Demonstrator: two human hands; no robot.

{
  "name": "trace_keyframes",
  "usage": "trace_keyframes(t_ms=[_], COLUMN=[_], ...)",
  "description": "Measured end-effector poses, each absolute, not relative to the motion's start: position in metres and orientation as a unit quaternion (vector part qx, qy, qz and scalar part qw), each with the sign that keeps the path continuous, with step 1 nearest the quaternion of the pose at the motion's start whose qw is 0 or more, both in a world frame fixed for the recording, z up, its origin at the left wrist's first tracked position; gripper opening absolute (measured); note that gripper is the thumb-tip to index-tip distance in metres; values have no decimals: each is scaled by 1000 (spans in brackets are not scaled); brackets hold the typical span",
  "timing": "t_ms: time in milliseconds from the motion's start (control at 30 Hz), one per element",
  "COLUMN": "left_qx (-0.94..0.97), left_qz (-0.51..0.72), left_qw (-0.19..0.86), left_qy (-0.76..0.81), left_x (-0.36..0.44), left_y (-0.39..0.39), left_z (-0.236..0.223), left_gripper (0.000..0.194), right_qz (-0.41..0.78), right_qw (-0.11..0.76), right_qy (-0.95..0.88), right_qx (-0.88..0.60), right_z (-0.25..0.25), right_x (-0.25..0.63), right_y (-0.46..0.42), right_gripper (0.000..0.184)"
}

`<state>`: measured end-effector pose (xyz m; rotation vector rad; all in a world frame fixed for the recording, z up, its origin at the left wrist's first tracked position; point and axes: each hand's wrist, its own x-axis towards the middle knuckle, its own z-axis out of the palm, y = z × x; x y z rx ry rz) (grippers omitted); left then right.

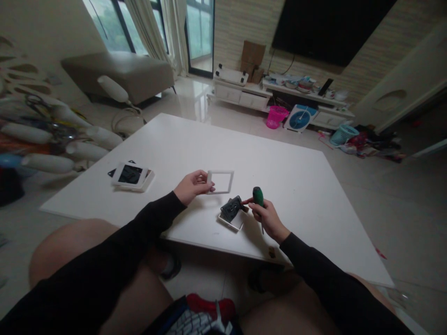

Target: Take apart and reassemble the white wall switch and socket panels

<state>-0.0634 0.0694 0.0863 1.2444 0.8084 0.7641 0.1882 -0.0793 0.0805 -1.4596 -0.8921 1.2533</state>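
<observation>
Handling loose parts seems the step in hand; the next move likely calls for a steady screwdriver (258,196). At four o'clock, the right hand (269,218) wraps a snug grip round the green handle, forearm angled inward. Toward six, a black insert (231,209) sits on a white casing (239,228) on the bench (300,186). Slightly beyond, the left hand (192,187) pinches a raised white frame (231,182) by its left side.

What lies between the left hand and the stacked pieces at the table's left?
In the head view, just white tabletop lies between the left hand and the stacked pieces.
</observation>
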Motion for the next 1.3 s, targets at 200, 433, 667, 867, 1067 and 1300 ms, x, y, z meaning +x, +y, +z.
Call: trace_keyframes(t_ms=[200, 433, 667, 867, 1067, 1300], left_qx=[814, 915, 917, 910, 902, 803], left_qz=[309, 78, 25, 11, 27, 122], left_qw=[330, 192, 207, 227, 265, 477], left_qy=[365, 345, 340, 346, 340, 335], left_x=[-76, -64, -60, -63, -61, -41], left_y=[82, 78, 76, 79, 72, 48], left_z=[77, 56, 46, 38, 40, 35], left_gripper=[12, 19, 20, 18, 14, 36], right_qz=[509, 502, 498, 497, 482, 428], right_qw=[493, 488, 501, 505, 490, 437], right_qy=[-356, -357, -346, -343, -343, -385], right_qx=[-610, -619, -618, -616, -640, -692], right_z=[78, 76, 77, 78, 76, 71], right_x=[189, 190, 190, 191, 192, 194], right_y=[-78, -78, -77, -77, -76, -76], right_gripper=[32, 29, 27, 27, 26, 27])
